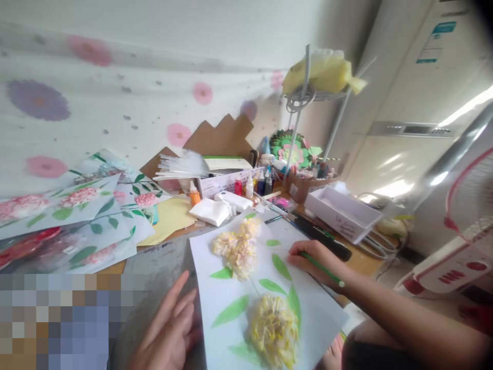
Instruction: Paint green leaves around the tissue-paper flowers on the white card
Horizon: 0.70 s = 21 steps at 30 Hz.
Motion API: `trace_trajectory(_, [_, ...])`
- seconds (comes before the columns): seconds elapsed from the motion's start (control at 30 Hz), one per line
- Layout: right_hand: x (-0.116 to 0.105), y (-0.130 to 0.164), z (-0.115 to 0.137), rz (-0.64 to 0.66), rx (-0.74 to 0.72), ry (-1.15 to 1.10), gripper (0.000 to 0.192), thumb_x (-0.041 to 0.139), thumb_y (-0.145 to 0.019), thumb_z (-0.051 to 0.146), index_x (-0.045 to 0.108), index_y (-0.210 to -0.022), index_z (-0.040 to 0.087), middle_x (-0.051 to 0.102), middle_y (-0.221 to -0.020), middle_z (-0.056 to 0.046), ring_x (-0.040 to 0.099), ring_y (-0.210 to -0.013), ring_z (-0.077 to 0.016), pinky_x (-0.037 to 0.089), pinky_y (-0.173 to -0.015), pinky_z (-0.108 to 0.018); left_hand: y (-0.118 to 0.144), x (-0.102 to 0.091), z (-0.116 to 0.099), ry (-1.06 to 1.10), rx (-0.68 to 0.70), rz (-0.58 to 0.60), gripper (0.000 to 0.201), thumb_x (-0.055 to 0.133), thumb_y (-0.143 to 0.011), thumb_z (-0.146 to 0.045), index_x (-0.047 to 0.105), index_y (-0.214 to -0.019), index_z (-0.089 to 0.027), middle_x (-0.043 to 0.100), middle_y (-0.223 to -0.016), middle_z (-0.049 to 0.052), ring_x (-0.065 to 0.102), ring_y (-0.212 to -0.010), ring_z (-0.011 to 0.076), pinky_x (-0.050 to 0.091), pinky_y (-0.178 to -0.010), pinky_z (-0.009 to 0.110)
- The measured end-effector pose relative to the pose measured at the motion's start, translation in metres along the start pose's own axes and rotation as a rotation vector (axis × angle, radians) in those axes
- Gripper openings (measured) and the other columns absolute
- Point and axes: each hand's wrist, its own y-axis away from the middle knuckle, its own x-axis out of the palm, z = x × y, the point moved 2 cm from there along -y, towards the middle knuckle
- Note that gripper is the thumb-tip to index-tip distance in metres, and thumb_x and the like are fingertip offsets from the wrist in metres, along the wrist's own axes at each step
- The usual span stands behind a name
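Note:
A white sheet (pixel 246 303) lies in front of me with two yellow tissue-paper flowers (pixel 236 249) (pixel 274 329) and painted green leaves (pixel 230 311). My right hand (pixel 314 262) rests on the sheet's right edge, shut on a thin green pen or brush (pixel 321 268) whose tip is near a leaf. My left hand (pixel 169 331) lies flat with fingers apart on the grey mat (pixel 154 272), touching the sheet's left edge and holding nothing.
Finished flower pictures (pixel 77 216) are piled at the left. Behind the sheet stand small paint bottles (pixel 254 186), a folded white cloth (pixel 210 210), a white box (pixel 341 210) and a wire rack (pixel 304 97). A fan (pixel 462 246) stands at the right.

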Motion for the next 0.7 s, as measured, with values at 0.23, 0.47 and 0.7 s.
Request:
trace_trajectory(0.23, [0.001, -0.006, 0.003, 0.042, 0.051, 0.120, 0.028, 0.049, -0.078, 0.041, 0.059, -0.072, 0.016, 0.059, -0.071, -0.004, 0.050, -0.066, -0.0177, 0.040, -0.059, -0.027, 0.008, 0.001, -0.004, -0.250, 0.382, -0.086, 0.063, 0.069, -0.067, -0.057, 0.054, -0.120, -0.026, 0.055, -0.125, 0.009, 0.046, -0.120, 0.0317, 0.043, -0.099, 0.040])
trace_trajectory(0.47, [0.007, -0.012, 0.007, 0.096, 0.044, 0.197, 0.033, 0.052, -0.075, 0.049, 0.059, -0.069, 0.017, 0.056, -0.068, -0.003, 0.048, -0.065, -0.0186, 0.037, -0.059, -0.028, 0.014, 0.009, -0.004, -0.550, 0.757, 0.058, 0.046, 0.059, -0.076, -0.057, 0.061, -0.106, -0.023, 0.064, -0.098, 0.011, 0.057, -0.103, 0.0278, 0.049, -0.088, 0.037])
trace_trajectory(0.7, [0.006, -0.017, 0.010, 0.177, 0.160, 0.216, 0.035, 0.053, -0.071, 0.053, 0.056, -0.068, 0.019, 0.046, -0.051, 0.001, 0.040, -0.049, -0.0140, 0.029, -0.047, -0.026, 0.026, 0.011, 0.007, -0.858, 1.009, 0.355, 0.018, 0.047, -0.088, -0.036, 0.059, -0.088, -0.023, 0.058, -0.076, 0.007, 0.056, -0.077, 0.0197, 0.049, -0.072, 0.030])
